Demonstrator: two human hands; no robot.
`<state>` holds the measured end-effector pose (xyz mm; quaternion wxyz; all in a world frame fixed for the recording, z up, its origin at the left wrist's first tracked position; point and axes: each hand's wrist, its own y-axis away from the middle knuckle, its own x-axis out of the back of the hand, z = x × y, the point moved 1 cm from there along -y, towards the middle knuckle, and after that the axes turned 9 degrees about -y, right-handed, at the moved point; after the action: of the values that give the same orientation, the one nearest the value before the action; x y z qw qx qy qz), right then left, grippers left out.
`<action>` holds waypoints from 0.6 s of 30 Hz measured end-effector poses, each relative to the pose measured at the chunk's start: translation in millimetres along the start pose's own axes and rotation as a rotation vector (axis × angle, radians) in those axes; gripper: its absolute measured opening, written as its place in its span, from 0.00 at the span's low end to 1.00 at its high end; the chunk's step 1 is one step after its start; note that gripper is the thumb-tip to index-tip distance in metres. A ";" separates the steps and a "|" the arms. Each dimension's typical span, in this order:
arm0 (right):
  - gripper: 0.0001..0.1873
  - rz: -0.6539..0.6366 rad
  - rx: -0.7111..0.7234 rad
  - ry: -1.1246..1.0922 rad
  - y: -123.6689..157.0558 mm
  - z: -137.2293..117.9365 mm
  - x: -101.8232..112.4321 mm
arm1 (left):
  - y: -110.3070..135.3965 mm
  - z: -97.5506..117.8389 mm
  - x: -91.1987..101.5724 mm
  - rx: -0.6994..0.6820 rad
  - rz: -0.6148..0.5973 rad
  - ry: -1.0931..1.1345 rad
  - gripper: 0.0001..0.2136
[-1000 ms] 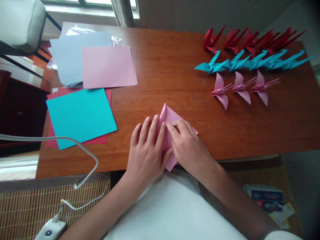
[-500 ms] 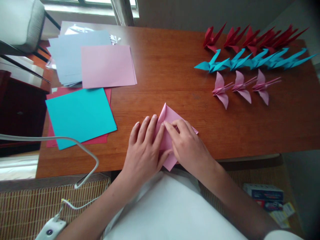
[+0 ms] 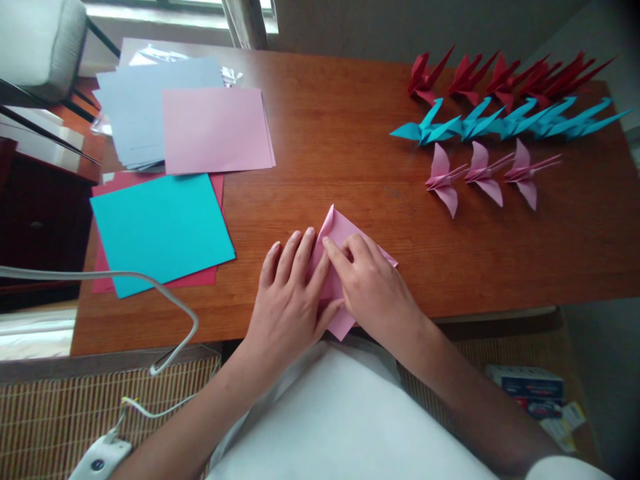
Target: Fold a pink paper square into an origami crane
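A folded sheet of pink paper (image 3: 345,230) lies at the table's near edge, partly covered by both hands. My left hand (image 3: 287,293) rests flat on its left side, fingers stretched out and slightly apart. On the paper's middle, the index fingertip of my right hand (image 3: 375,283) presses near the left fold, close to the left index finger. The other right fingers are curled in, and the right thumb is mostly hidden. A raised fold runs along the paper's upper left edge to a point at the top.
At the back right stand rows of folded cranes: red cranes (image 3: 467,77), blue cranes (image 3: 480,123) and pink cranes (image 3: 481,172). To the left lie a blue sheet (image 3: 165,233), red paper (image 3: 217,190), pink sheets (image 3: 215,130) and grey sheets (image 3: 135,113). A white cable (image 3: 170,300) hangs at left.
My right index fingertip has slid slightly up and left along the fold of the pink paper. The left hand stays in place.
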<state>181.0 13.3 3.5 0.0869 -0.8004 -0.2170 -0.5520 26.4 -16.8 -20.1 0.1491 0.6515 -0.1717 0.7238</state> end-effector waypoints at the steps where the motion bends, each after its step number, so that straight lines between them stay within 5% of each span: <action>1: 0.27 0.007 0.000 0.002 0.1 0.0 -0.2 | 0.3 0.2 -0.1 -0.001 0.002 0.001 0.34; 18: 0.26 0.017 -0.001 0.012 0.9 0.8 -3.2 | 2.8 -0.1 -1.4 -0.015 0.028 -0.001 0.35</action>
<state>181.1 12.0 0.3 0.0924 -0.7988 -0.2094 -0.5563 25.2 -19.3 -21.6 0.1437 0.6483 -0.1864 0.7241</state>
